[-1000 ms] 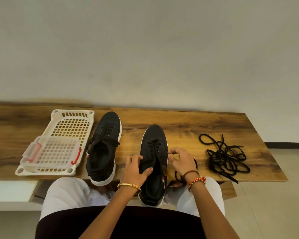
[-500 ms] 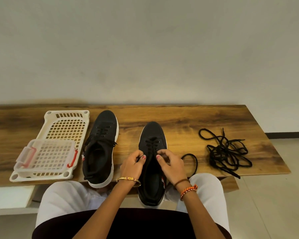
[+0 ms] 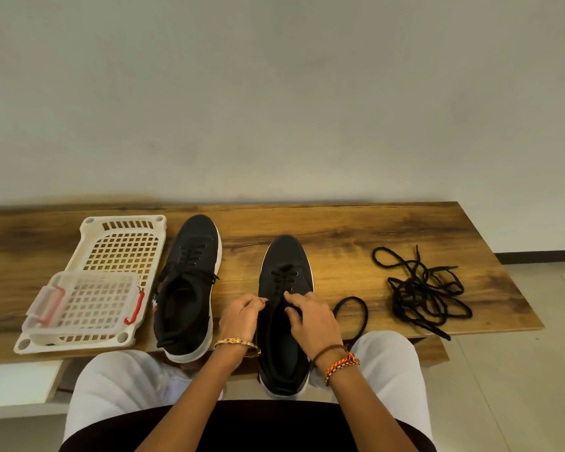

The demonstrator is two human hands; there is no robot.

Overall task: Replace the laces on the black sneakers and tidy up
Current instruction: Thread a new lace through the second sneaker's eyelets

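Two black sneakers with white soles lie on the wooden table (image 3: 356, 230), toes toward the wall. The left sneaker (image 3: 190, 282) is laced and untouched. The right sneaker (image 3: 286, 275) is partly laced, its heel hanging over the table's front edge above my lap. My left hand (image 3: 240, 316) pinches a black lace end at the shoe's left side. My right hand (image 3: 310, 316) holds the lace at the shoe's throat with curled fingers. A loop of that lace (image 3: 351, 313) trails on the table to the right.
A cream slotted plastic tray (image 3: 124, 236) sits at the left, with a small clear box with red clasps (image 3: 85, 301) on it. A tangled pile of loose black laces (image 3: 428, 288) lies at the right. The wall stands behind the table.
Both hands have moved up from the shoe's sides to the lace rows. The lace loop to the right has been drawn out on the table. The camera has tilted a little.
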